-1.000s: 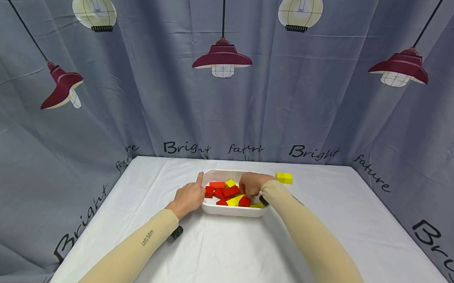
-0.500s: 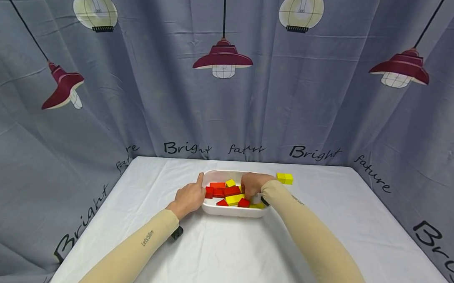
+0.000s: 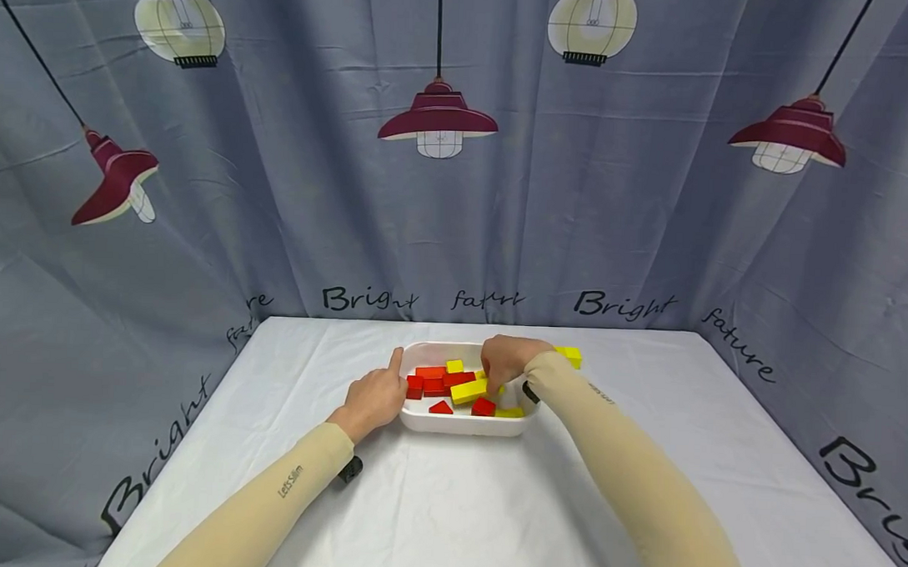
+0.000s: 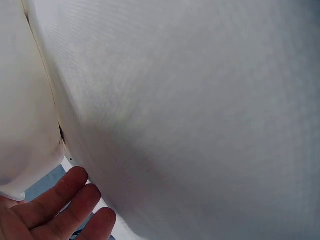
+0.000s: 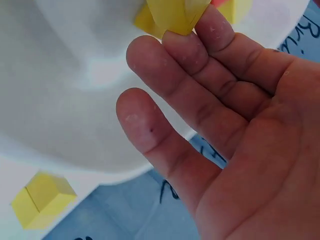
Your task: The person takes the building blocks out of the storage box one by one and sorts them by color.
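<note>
A white tray (image 3: 464,426) holds several red and yellow blocks, among them a long yellow block (image 3: 469,391), a red triangular block (image 3: 440,408) and a red block (image 3: 483,407). My left hand (image 3: 373,402) is at the tray's left end, its index finger extended along the rim; in the left wrist view its other fingers (image 4: 70,195) lie loosely beside the tray wall. Inside the tray's right part, my right hand (image 3: 510,359) reaches down, fingertips pinching a yellow block (image 5: 175,15); the thumb is out of sight. The ring and little fingers are free of it.
Two yellow blocks (image 3: 569,355) sit together on the table behind the tray's right end, partly covered by the right wrist. A white cloth covers the table (image 3: 446,500). Grey-blue curtains (image 3: 471,217) printed with lamps stand around its back and sides.
Blocks in the tray have shifted: the long yellow block shows more fully, and the red ones behind it sit more in line. My left hand stays at the rim.
</note>
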{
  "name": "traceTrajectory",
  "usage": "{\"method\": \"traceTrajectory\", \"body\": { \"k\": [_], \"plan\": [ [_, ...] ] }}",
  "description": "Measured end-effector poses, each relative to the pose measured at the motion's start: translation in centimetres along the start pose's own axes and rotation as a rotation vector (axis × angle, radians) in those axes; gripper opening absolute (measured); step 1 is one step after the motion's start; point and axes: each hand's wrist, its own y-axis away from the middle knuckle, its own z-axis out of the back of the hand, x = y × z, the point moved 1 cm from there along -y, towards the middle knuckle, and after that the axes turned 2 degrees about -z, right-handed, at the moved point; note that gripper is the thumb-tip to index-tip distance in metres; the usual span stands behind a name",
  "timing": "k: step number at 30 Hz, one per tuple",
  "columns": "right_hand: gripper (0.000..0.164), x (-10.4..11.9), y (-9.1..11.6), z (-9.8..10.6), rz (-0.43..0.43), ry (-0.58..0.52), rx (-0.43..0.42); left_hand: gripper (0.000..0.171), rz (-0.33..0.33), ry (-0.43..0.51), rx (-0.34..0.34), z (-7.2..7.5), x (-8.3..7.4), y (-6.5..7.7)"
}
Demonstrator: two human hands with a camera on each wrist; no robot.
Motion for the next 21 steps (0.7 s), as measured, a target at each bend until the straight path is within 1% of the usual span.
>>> {"method": "traceTrajectory", "body": {
  "k": [5,10,14,17,21],
  "plan": [
    [0.016,-0.5,0.7,1.2,-0.001,0.021,-0.036,0.066,0.001,0.005,-0.002,0.0,0.0,0.0],
    [0.012,-1.8,1.4,2.0,0.047,0.016,-0.074,0.065,0.006,0.003,-0.001,-0.1,0.1,0.4],
    [0.011,-3.6,1.7,2.6,0.075,-0.045,-0.1,0.065,-0.003,-0.002,-0.01,-0.3,0.2,0.4],
    [0.012,-5.0,2.1,3.1,0.076,-0.101,-0.118,0.065,-0.009,-0.005,-0.023,-0.3,0.1,0.3],
    [0.013,-7.1,2.6,3.6,0.07,-0.146,-0.137,0.065,-0.009,-0.008,-0.025,-0.2,0.0,0.0]
  ]
}}
